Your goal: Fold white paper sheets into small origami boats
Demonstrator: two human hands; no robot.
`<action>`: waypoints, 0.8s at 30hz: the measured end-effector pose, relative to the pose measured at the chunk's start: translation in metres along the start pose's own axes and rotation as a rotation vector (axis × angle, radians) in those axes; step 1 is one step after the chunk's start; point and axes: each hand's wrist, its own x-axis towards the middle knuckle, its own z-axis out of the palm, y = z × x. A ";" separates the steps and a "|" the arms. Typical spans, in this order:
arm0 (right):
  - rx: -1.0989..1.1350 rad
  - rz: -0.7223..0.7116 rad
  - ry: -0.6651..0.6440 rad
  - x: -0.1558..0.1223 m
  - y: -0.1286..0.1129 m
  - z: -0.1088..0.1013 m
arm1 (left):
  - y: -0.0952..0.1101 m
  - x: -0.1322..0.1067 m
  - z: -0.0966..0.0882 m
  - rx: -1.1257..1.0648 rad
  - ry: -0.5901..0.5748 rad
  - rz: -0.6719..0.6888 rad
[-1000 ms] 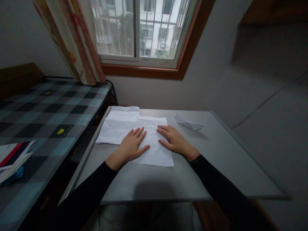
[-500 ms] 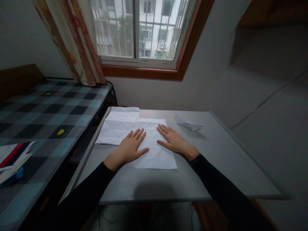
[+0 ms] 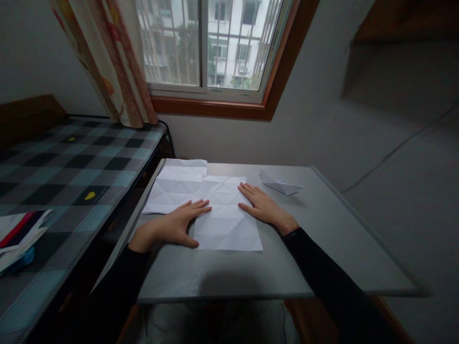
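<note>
Evidently, nothing is gripped: the left hand [image 3: 175, 225] is spread wide at the left edge of a creased sheet [image 3: 227, 231], and the right hand [image 3: 264, 206] is laid flat at its right edge, thumb apart. The sheet is placed left of centre on the table [image 3: 340, 253]. It could be skewed or wrinkled by uneven pressure, and the adjoining pile of paper [image 3: 172, 188] dragged along. Counted: two hands, one sheet, one pile at far left (its layers cannot be counted), one folded paper piece [image 3: 280, 185] at far right.
</note>
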 end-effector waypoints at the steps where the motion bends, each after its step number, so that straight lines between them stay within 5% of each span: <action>1: 0.010 -0.007 0.003 0.000 0.002 -0.001 | -0.001 -0.002 -0.003 -0.012 -0.003 -0.007; 15: 0.143 -0.020 0.021 -0.003 0.011 -0.003 | 0.003 0.012 -0.002 -0.065 0.241 0.020; 24: 0.203 0.013 0.190 -0.003 0.007 -0.013 | 0.015 0.033 0.001 -0.040 0.460 -0.342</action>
